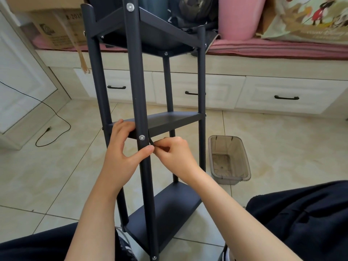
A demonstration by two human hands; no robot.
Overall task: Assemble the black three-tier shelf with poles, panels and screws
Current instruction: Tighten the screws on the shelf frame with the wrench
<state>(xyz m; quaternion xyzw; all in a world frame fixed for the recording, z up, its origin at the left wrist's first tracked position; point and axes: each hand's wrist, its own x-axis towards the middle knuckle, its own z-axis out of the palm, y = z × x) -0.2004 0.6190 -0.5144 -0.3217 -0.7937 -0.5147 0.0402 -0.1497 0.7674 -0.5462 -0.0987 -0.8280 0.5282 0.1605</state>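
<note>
The black three-tier shelf (170,206) stands upright on the tiled floor between my knees, its poles joined to all three panels. A silver screw (141,137) sits in the near pole (137,95) at the middle panel (169,120). My left hand (123,147) grips the near pole and the middle panel's front edge, thumb pressed on the pole just below the screw. My right hand (174,152) pinches a small dark hex key (151,142) right beside that pole, below the panel's corner. More screws show at the top (130,6) and bottom (154,257) of the near pole.
A clear plastic bin (228,160) stands on the floor right of the shelf. White drawers with black handles (286,97) run behind, under a pink-cushioned bench holding a cardboard box (56,27) and bags. A black cable (52,121) lies on the left floor.
</note>
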